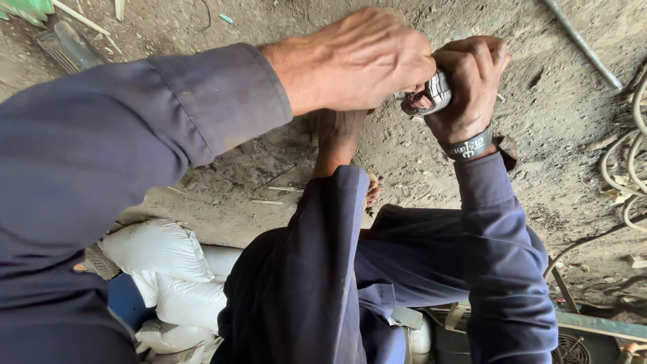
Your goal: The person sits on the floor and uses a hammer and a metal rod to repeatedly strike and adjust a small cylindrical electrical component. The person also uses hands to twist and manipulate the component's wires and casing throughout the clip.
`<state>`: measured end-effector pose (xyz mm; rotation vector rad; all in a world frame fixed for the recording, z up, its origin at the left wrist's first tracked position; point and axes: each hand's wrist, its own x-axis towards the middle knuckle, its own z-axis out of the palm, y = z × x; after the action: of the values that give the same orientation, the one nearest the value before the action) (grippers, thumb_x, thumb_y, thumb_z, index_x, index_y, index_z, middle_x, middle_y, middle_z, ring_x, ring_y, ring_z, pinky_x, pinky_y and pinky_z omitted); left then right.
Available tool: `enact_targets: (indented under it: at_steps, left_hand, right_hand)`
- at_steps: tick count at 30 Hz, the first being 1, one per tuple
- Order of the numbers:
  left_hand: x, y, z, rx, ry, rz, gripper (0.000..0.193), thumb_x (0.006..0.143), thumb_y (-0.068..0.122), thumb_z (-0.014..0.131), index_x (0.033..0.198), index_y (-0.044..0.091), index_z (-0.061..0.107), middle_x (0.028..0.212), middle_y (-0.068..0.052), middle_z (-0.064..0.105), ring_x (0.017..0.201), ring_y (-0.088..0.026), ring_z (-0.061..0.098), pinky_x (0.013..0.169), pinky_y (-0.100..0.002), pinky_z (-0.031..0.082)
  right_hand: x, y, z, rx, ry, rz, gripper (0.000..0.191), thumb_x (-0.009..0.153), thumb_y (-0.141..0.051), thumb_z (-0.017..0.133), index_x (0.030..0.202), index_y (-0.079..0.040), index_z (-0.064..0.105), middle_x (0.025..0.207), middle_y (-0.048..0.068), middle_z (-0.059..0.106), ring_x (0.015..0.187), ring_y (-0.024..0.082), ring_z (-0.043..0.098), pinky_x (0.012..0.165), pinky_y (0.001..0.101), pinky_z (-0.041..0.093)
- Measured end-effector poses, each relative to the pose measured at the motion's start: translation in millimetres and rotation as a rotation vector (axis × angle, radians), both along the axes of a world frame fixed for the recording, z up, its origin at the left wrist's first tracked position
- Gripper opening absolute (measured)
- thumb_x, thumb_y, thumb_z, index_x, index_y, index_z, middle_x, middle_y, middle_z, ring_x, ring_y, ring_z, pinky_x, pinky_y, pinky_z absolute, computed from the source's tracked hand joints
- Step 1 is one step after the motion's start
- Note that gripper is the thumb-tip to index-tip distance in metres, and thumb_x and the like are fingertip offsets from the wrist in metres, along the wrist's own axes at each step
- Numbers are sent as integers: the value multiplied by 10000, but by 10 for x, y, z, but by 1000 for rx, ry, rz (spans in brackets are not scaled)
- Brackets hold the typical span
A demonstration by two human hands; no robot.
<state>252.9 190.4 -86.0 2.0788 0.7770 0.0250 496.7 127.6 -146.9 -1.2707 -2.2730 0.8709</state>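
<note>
Metal ribbed part (437,91), clasped between left hand (357,61), right hand (468,84)

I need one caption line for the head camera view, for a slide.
Seated over a dirt floor, a person grips a small metal part with the right hand and left hand.

Bare dirt floor of a rough outdoor workshop

We see grey, packed earth (552,114) spreading all around the grip; a metal rod (583,46) lies above and right of it, pale hoses (623,168) coil at far right, white sacks (172,269) pile up well below left, and a green machine casing (593,330) sits below right.
</note>
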Motion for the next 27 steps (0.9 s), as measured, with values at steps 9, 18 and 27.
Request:
enact_targets:
  at_steps: [9,18,27]
  left_hand:
    - [-181,109,103,396,-143,3,157,979,111,655,827,106,693,740,4,613,671,-146,621,602,-303,527]
    - [-39,-158,2,182,-50,281,167,1014,191,667,933,48,696,777,-62,622,686,-175,620,635,-362,527]
    - [138,-137,-428,433,90,291,184,1032,212,636,954,58,698,780,-63,638,657,-168,610,601,-367,511]
  right_hand:
    - [-44,75,218,-84,196,18,342,910,-133,873,1081,-67,584,1032,85,616,1011,255,583,924,416,456]
    - [-7,202,212,95,-97,49,263,950,-194,781,1115,-106,596,1115,64,618,1091,253,537,1003,462,405]
    - [-160,276,90,178,-424,-150,438,938,-374,814,1188,-134,547,1162,94,549,1104,295,496,960,504,349]
